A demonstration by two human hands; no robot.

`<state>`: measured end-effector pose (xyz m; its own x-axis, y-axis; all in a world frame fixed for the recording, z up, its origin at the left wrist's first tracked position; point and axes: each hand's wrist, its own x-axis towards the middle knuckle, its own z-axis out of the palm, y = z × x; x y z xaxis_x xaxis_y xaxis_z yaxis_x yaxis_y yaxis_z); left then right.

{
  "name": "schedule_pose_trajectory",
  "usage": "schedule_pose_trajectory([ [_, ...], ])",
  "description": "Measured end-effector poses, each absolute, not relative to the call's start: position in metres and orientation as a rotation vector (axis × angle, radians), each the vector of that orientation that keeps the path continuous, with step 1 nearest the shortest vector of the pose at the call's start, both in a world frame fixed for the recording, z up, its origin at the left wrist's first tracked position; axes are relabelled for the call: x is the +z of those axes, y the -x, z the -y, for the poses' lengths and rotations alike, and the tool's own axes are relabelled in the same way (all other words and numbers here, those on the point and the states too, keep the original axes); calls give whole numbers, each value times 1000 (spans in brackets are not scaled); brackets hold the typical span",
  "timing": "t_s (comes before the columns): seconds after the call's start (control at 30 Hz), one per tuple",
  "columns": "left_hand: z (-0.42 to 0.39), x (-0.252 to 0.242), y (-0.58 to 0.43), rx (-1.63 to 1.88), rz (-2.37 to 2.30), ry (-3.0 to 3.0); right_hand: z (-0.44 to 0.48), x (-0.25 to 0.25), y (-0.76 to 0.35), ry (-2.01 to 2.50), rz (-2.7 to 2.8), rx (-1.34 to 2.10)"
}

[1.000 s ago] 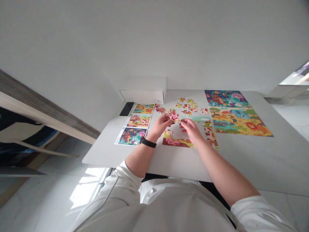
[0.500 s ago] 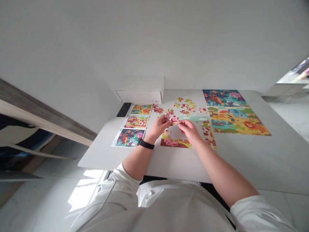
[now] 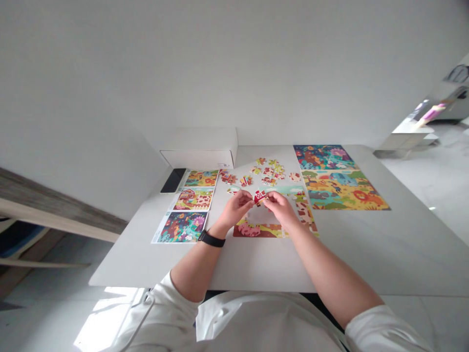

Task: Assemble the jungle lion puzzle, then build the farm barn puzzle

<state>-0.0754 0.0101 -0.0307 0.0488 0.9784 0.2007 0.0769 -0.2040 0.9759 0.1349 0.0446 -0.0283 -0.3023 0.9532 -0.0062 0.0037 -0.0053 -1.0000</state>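
Observation:
A red puzzle piece with a white barn-door mark (image 3: pixel 259 195) is pinched between my two hands. My left hand (image 3: pixel 238 208), with a black band on its wrist, grips the piece from the left, its fingers closed. From the right, my right hand (image 3: pixel 280 207) has its fingers closed on the other side of the piece. Under and around the hands lies a partly joined farm puzzle (image 3: pixel 271 230), its border showing a pink pig and a brown-spotted cow. Loose puzzle pieces (image 3: pixel 269 171) are scattered behind the hands.
Left of the puzzle lies a sheet with three reference pictures (image 3: pixel 191 199), beside a black phone (image 3: pixel 173 180). A white box (image 3: pixel 200 154) stands at the back against the wall. Two finished puzzles (image 3: pixel 342 188) lie on the right of the white table (image 3: pixel 366 244).
The camera view has shifted, so the table sits lower and further left. Both hands still hold the red piece, which is now tilted and turned a little.

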Motion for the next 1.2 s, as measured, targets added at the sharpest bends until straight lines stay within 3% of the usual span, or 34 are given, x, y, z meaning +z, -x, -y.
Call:
schedule_pose_trajectory([
  [0.4, -16, -42, 99, 1387, -1505, -1410, -55, -25, -148, 1140, 1382, 1493],
  [0.67, -11, -32, 88, 1152, -1219, -1464, -48, -31, -135, 1143, 1469, 1575],
  [0.87, -15, -33, 96, 1243, -1184, -1342, -40, -27, -129, 1166, 1619, 1499],
  [1.03, -24, -31, 145, 1521, -1589, -1209, -54, -13, -140, 1150, 1854, 1341],
  [1.2, -22, -32, 175, 1363, -2100, -1286, -96, -4, -129, 1116, 2110, 1079],
])
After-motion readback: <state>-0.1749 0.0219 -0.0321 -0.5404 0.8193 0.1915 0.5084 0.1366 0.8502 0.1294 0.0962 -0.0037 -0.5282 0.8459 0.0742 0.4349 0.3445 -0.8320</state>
